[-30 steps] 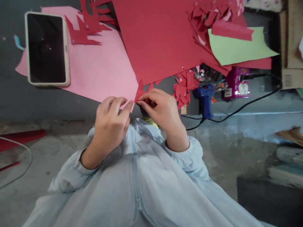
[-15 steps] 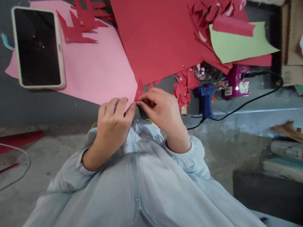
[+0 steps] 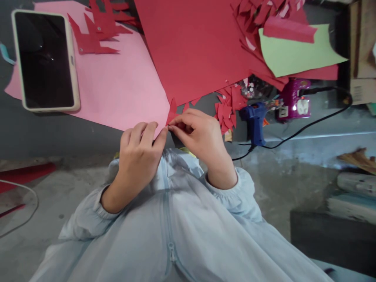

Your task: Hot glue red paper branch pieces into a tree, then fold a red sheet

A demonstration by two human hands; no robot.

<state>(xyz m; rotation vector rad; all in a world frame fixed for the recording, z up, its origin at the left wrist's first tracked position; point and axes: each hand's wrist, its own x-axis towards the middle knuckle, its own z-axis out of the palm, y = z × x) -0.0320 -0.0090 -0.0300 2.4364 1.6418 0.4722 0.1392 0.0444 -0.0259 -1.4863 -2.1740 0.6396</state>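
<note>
My left hand (image 3: 139,152) and my right hand (image 3: 201,135) meet at the table's near edge. Between their fingertips is a small red paper piece (image 3: 172,111) with pointed tips, lying by the corner of a pink sheet (image 3: 117,82). My right thumb and index finger pinch a tiny item at its lower end, too small to name. The left thumb presses close beside that spot, its other fingers curled. A large red sheet (image 3: 196,47) lies beyond, and small red cuttings (image 3: 226,113) are heaped right of my right hand.
A phone (image 3: 45,60) lies at the left, near red spiky cutouts (image 3: 94,37). To the right are a blue glue gun (image 3: 255,121) with a black cord (image 3: 311,124), a purple box (image 3: 296,100), and green paper (image 3: 296,53). Cardboard (image 3: 362,90) stands at the far right.
Both hands keep nearly the same pose at the red paper piece. The whole view has shifted very slightly; nothing has plainly been taken or let go.
</note>
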